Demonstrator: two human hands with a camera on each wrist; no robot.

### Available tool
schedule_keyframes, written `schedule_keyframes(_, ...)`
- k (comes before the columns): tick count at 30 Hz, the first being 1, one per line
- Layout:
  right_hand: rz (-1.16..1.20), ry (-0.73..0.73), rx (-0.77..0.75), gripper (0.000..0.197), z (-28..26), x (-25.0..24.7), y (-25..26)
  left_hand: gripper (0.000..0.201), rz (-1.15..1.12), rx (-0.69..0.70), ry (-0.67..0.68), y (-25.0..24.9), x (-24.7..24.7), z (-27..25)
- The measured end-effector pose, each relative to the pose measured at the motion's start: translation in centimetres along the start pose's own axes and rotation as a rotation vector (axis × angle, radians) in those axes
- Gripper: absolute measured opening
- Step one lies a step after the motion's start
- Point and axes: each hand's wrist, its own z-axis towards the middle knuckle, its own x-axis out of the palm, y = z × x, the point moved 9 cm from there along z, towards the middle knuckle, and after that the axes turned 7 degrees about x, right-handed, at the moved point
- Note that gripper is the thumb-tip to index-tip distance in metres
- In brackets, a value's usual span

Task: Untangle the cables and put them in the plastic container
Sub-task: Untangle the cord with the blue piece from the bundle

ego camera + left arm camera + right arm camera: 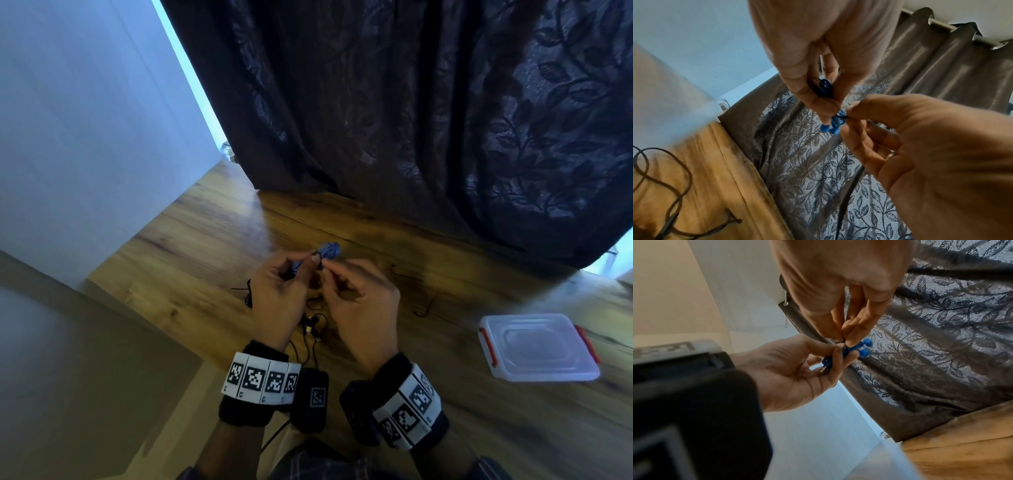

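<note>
A bundled blue earphone cable (329,250) is held above the wooden table (191,246). My left hand (303,264) pinches the bundle between thumb and fingers; its two blue earbuds (830,128) stick out past the fingertips. My right hand (329,271) meets it from the right and pinches a thin black cable (842,116) that crosses the blue bundle. In the right wrist view the blue cable (838,356) lies in the left hand, with a metal plug showing. The clear plastic container (537,347) with red clips sits lidded at the right.
More black cables (313,325) lie tangled on the table under my hands, with loose ends (424,308) to the right and loops (645,170) to the left. A dark leaf-patterned curtain (411,120) hangs along the table's far edge. A white wall stands at left.
</note>
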Motion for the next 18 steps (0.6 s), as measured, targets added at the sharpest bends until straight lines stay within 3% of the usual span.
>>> schedule_keyframes(18,0.001,0.089,0.036,0.025,-0.1,0.6,0.0,0.013,0.087,0.053,0.016,-0.9,0.2,-0.3)
